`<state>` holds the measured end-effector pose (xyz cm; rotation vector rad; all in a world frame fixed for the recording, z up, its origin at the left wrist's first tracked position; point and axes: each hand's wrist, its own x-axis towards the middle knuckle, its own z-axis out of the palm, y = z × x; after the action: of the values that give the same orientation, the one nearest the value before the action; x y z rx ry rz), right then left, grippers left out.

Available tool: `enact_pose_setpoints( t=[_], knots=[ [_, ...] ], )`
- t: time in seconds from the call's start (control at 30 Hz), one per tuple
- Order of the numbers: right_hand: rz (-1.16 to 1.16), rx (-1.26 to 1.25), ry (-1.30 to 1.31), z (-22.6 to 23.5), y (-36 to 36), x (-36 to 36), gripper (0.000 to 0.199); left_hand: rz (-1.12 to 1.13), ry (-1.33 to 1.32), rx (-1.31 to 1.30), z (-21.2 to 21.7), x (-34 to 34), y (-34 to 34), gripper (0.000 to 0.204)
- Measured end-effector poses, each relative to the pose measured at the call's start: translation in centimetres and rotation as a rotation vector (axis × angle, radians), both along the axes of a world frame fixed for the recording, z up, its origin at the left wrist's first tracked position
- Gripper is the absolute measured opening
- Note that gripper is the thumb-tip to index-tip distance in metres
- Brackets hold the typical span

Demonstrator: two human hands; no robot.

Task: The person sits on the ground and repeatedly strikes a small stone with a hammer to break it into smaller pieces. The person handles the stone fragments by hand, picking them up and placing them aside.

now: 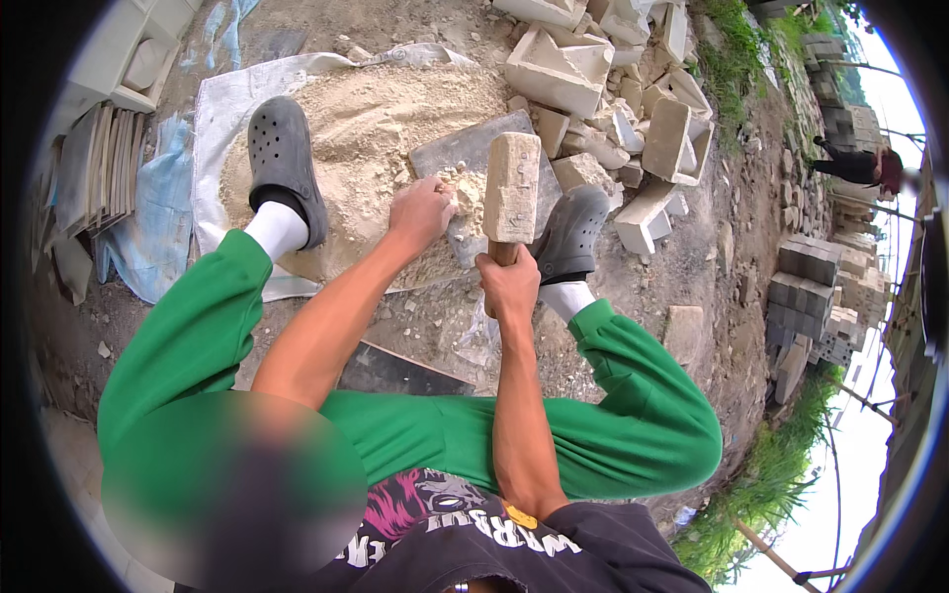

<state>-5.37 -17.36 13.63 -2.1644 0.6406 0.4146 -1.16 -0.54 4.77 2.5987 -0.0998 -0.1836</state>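
Observation:
My right hand [511, 280] is wrapped round the wooden handle of a mallet [514, 188] with a worn, pale block head. The mallet's head is raised over the right side of a grey slab [504, 127]. Crumbled pale rubble [469, 203] lies on that slab. Beside it, my left hand [423, 212] is curled closed at the slab's left edge; its fingertips are partly hidden, and what they grip cannot be made out. Under and left of the slab, sandy crushed material [366, 119] covers a white woven sheet [210, 128].
Broken pale block pieces [563, 69] are heaped beyond the slab on the right. My grey clogs [282, 163] flank the work. Stacked flat boards [99, 168] and blue sheeting [158, 217] lie left. Grey blocks [806, 287] and a distant person [860, 166] are far right.

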Motion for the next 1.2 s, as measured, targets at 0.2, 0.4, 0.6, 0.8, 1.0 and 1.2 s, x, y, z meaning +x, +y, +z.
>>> enact_pose_setpoints(
  t=[0.2,0.4,0.6,0.8,1.0,1.2],
  knots=[
    [0.097,-0.009,-0.485,-0.5,0.5,2.1,0.026,-0.122,0.006,0.035,-0.2,-0.1,0.1,0.039],
    [0.161,-0.203,0.065,-3.6,-0.8,1.5,0.038,-0.258,-0.057,0.163,-1.4,-0.3,0.7,0.042],
    [0.154,-0.071,-0.159,1.0,-2.0,4.1,0.022,-0.093,-0.208,0.098,-3.8,-0.9,0.0,0.032],
    [0.178,-0.023,-0.349,-4.1,-1.1,2.7,0.020,-0.122,-0.203,0.092,-2.1,0.2,0.6,0.018],
    [0.178,0.020,0.188,-2.8,-2.2,3.2,0.037,-0.250,-0.246,0.228,-1.1,0.1,1.0,0.006],
    [0.117,0.122,-0.047,-0.6,-1.2,4.2,0.033,-0.202,-0.217,0.209,-2.4,-0.1,0.6,0.010]
  ],
)
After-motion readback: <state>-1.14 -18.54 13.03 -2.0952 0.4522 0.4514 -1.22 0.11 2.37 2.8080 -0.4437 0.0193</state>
